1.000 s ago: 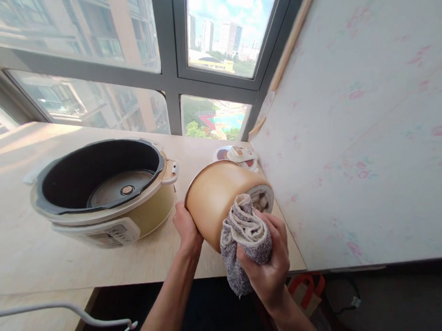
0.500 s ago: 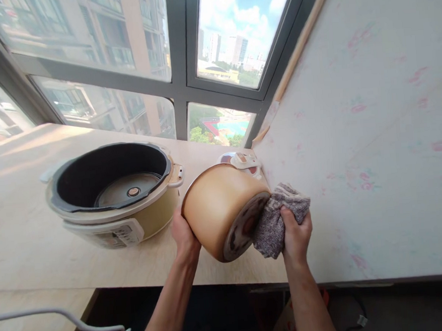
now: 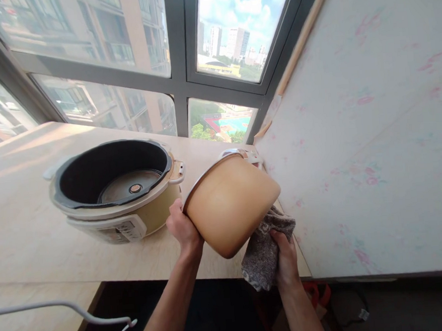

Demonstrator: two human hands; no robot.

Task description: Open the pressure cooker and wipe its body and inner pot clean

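Observation:
My left hand (image 3: 183, 226) grips the rim of a golden inner pot (image 3: 233, 202), which is tilted on its side above the wooden ledge. The pot's mouth faces up and left; its base is turned out of sight. In my right hand (image 3: 287, 256) is a bunched grey-brown cloth (image 3: 263, 251), held just below and right of the pot's bottom edge. Whether the cloth touches the pot I cannot tell. To the left stands the cooker body (image 3: 158, 210), open at the top, with a dark inside and a heating plate (image 3: 131, 186) at its bottom.
Behind the pot, the cooker's lid-like white part (image 3: 252, 155) is partly hidden. A wooden ledge (image 3: 25, 239) runs under a grey-framed window (image 3: 181, 108). A floral-papered wall (image 3: 356, 151) bounds the right. A pale cord (image 3: 64, 305) crosses the lower left.
The pot has rolled so its stained base no longer shows. My right hand and the cloth have moved down and slightly left. My left hand keeps its hold on the rim.

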